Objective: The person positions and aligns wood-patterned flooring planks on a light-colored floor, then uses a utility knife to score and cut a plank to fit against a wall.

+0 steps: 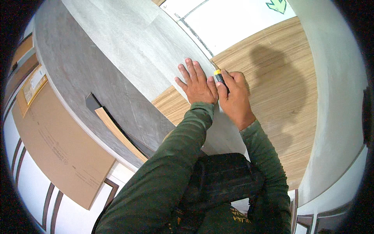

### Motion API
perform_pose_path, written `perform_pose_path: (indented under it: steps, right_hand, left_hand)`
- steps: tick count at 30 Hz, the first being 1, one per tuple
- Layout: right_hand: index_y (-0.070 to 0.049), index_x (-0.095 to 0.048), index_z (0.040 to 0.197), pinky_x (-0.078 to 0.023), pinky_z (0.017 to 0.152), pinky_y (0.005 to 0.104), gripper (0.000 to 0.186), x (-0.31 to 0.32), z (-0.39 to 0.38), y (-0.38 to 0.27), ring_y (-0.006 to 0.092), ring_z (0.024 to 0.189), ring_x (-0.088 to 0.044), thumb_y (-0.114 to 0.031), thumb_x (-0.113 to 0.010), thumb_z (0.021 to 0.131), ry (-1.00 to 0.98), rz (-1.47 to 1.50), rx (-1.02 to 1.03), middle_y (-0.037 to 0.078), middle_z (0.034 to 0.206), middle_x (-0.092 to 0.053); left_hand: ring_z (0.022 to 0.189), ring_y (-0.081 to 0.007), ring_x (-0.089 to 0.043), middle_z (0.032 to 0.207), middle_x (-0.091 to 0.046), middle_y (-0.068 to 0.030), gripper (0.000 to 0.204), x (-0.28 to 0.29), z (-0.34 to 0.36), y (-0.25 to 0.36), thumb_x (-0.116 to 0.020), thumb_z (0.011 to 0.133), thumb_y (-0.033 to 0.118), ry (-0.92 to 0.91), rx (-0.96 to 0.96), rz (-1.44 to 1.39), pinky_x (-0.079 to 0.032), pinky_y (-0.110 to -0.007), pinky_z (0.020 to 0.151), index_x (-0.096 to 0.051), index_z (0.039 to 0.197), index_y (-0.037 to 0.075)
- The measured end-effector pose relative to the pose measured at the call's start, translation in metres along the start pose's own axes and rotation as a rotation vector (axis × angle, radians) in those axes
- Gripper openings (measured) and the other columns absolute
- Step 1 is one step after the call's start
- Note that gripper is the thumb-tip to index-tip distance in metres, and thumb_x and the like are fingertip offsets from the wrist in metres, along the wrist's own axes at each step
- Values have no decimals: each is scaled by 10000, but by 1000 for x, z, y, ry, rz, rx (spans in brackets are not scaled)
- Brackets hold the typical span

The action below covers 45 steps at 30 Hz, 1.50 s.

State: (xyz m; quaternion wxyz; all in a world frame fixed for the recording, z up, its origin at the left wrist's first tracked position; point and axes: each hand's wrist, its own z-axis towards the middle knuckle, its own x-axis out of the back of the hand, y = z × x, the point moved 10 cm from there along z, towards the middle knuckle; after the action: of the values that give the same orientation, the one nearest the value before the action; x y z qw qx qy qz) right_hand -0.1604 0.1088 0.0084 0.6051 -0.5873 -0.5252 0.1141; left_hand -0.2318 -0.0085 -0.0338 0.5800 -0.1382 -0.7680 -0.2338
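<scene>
My left hand [199,85] lies flat with fingers spread on a pale grey board [136,46] with a faint wood pattern. Close beside it, my right hand [235,95] is closed round a hand tool [219,77] with a black and yellow handle. A narrow metal tip points away from me, at the grey board's long edge. Whether it is a blade or a screwdriver shaft is too small to tell. A light wood-grain sheet [280,97] lies right of that edge, under my right hand's side.
Dark grey sheet [70,50] lies to the left, carrying a black strip [92,102] and a wood-coloured strip [120,132]. Further left is brown cardboard [58,152] with a yellow-edged packet [33,87]. A white panel with a green arrow [277,5] is at the far side.
</scene>
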Motion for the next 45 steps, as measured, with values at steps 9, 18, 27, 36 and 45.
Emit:
perform_pose_path:
  steps: [9,18,27,36,45]
  right_hand:
    - [104,-574,1229,-469,903,428,434,-9,4,2,385,1030,-537,-170,-618,894,-97,22,8,248,1083,-535]
    - [109,-581,1174,-480,864,445,401,-10,8,-5,396,995,-543,-209,-598,931,-92,13,-7,251,1042,-538]
    - [27,-576,994,-488,781,463,286,-12,15,-24,381,920,-581,-256,-541,981,-228,-163,30,233,911,-582]
    - [22,-548,1137,-490,724,495,292,-16,8,-9,425,830,-618,-219,-503,981,-216,-178,-76,256,861,-627]
    - [22,-558,971,-498,714,493,273,-16,8,-17,417,800,-628,-246,-509,985,-151,-136,5,244,848,-640]
  left_hand:
    - [1484,-479,-23,1622,-110,-227,713,-5,-1,-2,-433,940,332,-26,0,-14,35,-692,1119,-213,1518,-24]
    - [1490,-463,-13,1628,-96,-212,723,-8,-2,-3,-443,949,343,7,-22,4,51,-680,1125,-190,1528,-8]
    - [1489,-464,-25,1629,-95,-207,723,-10,-2,-2,-487,931,308,-1,-19,31,13,-695,1123,-214,1519,-13]
    - [1493,-450,-22,1632,-97,-196,713,-7,-2,-2,-481,940,308,30,-27,57,9,-686,1131,-212,1523,-4]
    - [1497,-434,-27,1640,-91,-161,710,-13,0,-8,-448,960,355,35,-10,114,-14,-684,1135,-191,1538,31]
